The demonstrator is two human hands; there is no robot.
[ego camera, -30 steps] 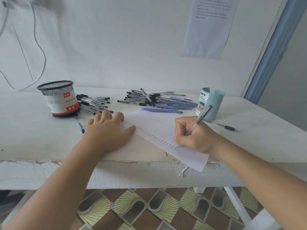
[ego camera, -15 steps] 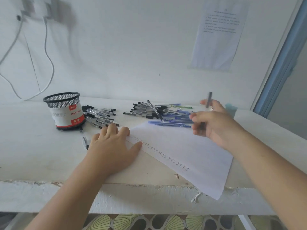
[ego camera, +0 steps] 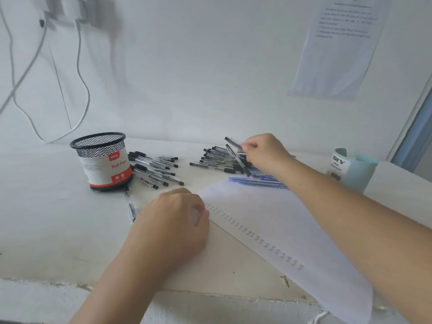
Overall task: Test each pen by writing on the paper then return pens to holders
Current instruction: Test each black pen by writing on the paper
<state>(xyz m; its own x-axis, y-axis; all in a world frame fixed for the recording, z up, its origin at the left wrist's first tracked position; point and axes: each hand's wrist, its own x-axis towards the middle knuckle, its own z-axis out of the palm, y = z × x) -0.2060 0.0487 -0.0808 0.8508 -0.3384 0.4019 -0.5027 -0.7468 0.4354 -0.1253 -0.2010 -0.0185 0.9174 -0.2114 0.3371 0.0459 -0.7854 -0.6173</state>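
Pen in hand: black pen (ego camera: 232, 143), blurred, far centre above the middle pile. My right hand (ego camera: 264, 153) pinches 1 end, fingers closed on it.
Paper: paper (ego camera: 280, 218) lies near right, its near corner hanging over the table (ego camera: 46, 206) edge. 1 long row of small test marks runs along its left edge, so I reckon many pens are tested already.
Other hand: left hand (ego camera: 173, 220) rests at the paper's left edge, fingers curled under, nothing visible in them.
Piles: left pile (ego camera: 154, 169) of black pens beside the mesh holder, middle pile (ego camera: 217, 160) far centre, blue pens (ego camera: 257, 182) just beyond the paper, 1 loose pen (ego camera: 129, 205) near the holder's base.
Holders: mesh holder (ego camera: 100, 160) on the left, blue holder (ego camera: 350, 170) on the right. No pens seen standing in either; the blue one's inside is hidden.
Left to do: can't tell which piles are tested. Returning pens to the holders looks prob. all ahead.
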